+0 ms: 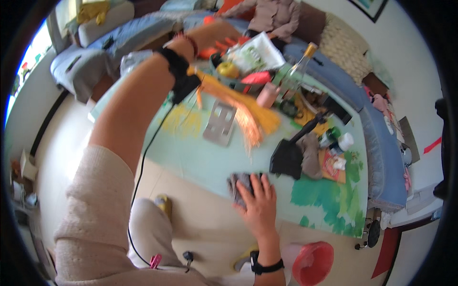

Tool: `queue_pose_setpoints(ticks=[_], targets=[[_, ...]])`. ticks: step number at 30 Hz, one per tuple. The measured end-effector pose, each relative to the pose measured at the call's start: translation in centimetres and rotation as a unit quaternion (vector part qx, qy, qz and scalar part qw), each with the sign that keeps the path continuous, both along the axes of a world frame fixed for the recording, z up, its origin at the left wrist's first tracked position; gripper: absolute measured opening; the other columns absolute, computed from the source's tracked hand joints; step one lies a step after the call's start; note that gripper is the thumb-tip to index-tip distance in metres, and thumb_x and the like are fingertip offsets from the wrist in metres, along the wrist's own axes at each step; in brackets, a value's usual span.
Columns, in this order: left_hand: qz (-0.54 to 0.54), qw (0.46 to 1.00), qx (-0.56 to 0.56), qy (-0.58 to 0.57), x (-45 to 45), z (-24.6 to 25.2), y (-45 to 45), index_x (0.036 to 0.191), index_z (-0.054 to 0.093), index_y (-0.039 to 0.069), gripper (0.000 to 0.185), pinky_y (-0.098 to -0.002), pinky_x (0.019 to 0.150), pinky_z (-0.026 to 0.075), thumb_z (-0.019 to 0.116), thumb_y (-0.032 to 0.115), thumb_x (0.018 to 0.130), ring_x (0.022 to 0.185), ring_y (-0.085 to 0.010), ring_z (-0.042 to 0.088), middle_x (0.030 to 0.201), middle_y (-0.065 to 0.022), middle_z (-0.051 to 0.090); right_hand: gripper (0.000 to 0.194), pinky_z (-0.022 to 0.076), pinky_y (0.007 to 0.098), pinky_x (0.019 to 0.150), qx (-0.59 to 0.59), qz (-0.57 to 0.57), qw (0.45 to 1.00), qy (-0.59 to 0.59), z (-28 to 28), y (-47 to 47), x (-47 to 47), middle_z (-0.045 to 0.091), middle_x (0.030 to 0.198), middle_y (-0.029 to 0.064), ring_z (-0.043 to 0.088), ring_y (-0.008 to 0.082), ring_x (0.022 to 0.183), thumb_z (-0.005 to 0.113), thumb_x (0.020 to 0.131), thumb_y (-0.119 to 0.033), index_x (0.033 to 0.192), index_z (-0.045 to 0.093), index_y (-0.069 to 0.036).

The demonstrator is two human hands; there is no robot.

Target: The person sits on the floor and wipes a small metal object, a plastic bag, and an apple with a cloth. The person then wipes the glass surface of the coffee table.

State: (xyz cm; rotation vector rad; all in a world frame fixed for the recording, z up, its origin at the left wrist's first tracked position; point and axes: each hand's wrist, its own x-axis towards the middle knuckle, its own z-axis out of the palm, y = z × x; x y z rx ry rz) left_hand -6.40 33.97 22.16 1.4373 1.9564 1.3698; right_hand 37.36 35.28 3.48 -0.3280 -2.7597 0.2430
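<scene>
At the table's near edge, my right hand [260, 211] lies over a crumpled grey cloth [234, 187], fingers spread across its top. My left hand [214, 34] is stretched to the far side of the table, blurred, beside orange-red items [222, 46]. Its fingers are hard to make out, so what it holds does not show. Below and right of it stands a bowl [234, 85] with a yellow fruit [228, 70] and a white packet [257, 53]. Orange and yellow strands [247, 107] lie across the tabletop near a grey perforated plate [219, 123].
A glass bottle [298, 69], a pink cylinder [267, 95], a black brush-like tool [288, 157], a brown cloth [310, 155] and small bottles [341, 143] crowd the table's right. A red-lined bin [313, 262] stands on the floor. Another person [273, 16] sits on the blue sofa [379, 157].
</scene>
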Motion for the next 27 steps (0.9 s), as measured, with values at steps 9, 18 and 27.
queue_pose_setpoints(ticks=[9,18,27], targets=[[0.067,0.969,-0.076,0.227,-8.2,-5.2,11.9,0.11,0.061,-0.004,0.047,-0.0349,0.073,0.052,0.069,0.032,0.082,0.09,-0.0271,0.064,0.101,-0.0173,0.062,0.063,0.0295,0.0579,0.104,-0.007,-0.031,0.999,-0.026,1.8,-0.2,-1.9,0.047,0.141,0.0123,0.039,0.0394,0.131,0.072,0.073,-0.055,0.128,0.062,-0.025],[0.138,0.977,-0.062,0.153,-11.4,-9.7,16.5,0.12,0.053,-0.012,0.081,-0.0391,0.081,0.053,0.086,0.037,0.063,0.1,-0.0328,0.066,0.109,-0.0261,0.066,0.064,0.0303,0.0593,0.105,-0.044,-0.061,0.996,-0.05,2.1,-0.2,-2.3,0.046,0.143,0.011,0.039,0.0386,0.132,0.072,0.071,-0.056,0.127,0.063,-0.025],[0.118,0.983,0.136,-0.033,-7.1,-2.4,10.0,0.104,0.067,-0.004,0.037,-0.0311,0.07,0.053,0.081,0.019,0.078,0.078,-0.0161,0.066,0.092,-0.0092,0.071,0.059,0.0291,0.0577,0.107,-0.02,-0.052,0.998,-0.008,1.7,-0.6,-1.7,0.048,0.142,0.0102,0.04,0.0371,0.133,0.07,0.075,-0.055,0.125,0.065,-0.024]])
